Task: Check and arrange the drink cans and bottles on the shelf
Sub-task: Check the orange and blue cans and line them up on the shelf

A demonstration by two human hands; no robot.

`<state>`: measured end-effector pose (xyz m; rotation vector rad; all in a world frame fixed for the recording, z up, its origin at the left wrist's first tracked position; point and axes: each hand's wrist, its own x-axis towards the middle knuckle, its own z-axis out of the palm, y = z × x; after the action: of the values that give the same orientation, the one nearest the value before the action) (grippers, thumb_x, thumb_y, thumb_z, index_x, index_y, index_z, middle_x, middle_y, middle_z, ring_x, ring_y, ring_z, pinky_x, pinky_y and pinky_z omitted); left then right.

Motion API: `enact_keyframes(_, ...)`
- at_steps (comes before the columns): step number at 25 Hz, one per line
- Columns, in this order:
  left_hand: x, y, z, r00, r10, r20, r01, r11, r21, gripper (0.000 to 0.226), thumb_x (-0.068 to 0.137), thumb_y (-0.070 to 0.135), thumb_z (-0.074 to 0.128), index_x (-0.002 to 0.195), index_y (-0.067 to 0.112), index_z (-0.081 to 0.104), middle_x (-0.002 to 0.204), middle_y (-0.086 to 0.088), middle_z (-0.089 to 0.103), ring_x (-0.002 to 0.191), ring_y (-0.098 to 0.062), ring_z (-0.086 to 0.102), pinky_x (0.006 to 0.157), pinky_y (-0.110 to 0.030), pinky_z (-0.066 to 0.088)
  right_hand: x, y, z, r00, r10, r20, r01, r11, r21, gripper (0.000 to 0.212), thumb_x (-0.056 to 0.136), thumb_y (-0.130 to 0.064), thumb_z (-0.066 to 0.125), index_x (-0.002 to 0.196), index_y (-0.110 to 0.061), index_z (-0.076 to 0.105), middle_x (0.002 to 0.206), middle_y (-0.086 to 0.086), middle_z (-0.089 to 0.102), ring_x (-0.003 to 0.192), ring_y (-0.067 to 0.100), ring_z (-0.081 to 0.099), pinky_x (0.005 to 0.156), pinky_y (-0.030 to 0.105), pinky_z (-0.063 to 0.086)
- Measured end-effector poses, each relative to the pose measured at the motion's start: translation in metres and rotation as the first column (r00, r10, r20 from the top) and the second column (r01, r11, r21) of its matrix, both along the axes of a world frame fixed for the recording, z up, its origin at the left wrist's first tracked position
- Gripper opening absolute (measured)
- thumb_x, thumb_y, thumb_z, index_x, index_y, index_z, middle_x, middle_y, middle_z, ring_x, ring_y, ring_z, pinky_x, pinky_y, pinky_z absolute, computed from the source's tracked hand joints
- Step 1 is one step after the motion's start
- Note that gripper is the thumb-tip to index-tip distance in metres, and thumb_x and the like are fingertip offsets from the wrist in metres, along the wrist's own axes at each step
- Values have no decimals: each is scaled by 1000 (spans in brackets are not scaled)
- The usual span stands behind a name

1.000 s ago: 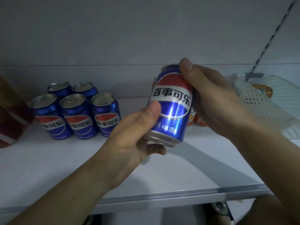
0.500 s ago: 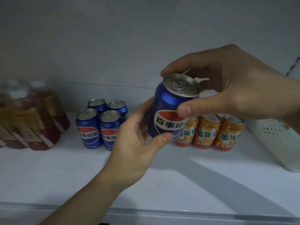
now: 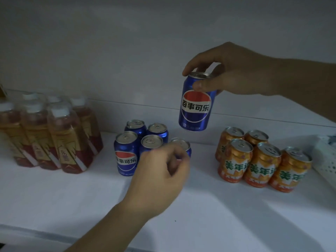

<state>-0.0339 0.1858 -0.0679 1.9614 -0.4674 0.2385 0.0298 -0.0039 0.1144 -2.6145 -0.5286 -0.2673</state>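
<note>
Right hand [image 3: 234, 73] pinches top of blue can [image 3: 196, 106], held above white shelf [image 3: 218, 215]. Left hand [image 3: 160, 177] blurry, fingers curled, holding nothing, before 5 blue cans [image 3: 125, 153].

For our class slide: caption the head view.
Right hand holds a blue can above the shelf; left hand hovers nearby.

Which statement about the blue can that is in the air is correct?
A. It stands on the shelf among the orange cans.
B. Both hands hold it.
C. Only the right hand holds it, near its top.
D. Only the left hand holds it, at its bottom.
C: the right hand grips the blue can around its top rim above the shelf, while the left hand is lower, apart from that can.
</note>
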Motion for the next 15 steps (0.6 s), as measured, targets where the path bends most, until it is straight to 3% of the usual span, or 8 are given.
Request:
enact_keyframes(3,-4,-2,-7,966,-194,-173,242,913,327,10,93,37,63,96,28,68,78,8,70,70,-4,65,69,-32,58,35,8,-26,997,28,-71,-34,995,-91,30,95,-26,71,124,-30,64,126,0,60,94,15,67,79,35,62)
enact_keyframes(6,0,-2,-16,909,-300,-290,409,774,484,25,93,46,62,113,32,65,100,15,70,94,0,64,83,-25,56,58,9,-45,998,-4,-65,-7,988,-156,33,94,-28,72,126,-27,64,129,2,58,89,4,59,75,27,53)
enact_keyframes(11,17,10,-27,879,-292,-376,467,683,561,24,93,50,61,104,28,60,83,14,63,76,0,59,70,-23,48,68,12,-77,992,-11,-127,-14,982,-189,35,93,-29,75,126,-27,66,128,2,60,85,-2,55,68,21,46)
enact_keyframes(15,25,13,-32,886,-285,-366,455,689,564,43,94,52,58,131,31,53,101,13,64,89,-1,59,76,-20,47,72,14,-103,987,-8,-162,-24,980,-199,33,93,-32,75,125,-29,66,129,0,58,87,-3,53,69,20,44)
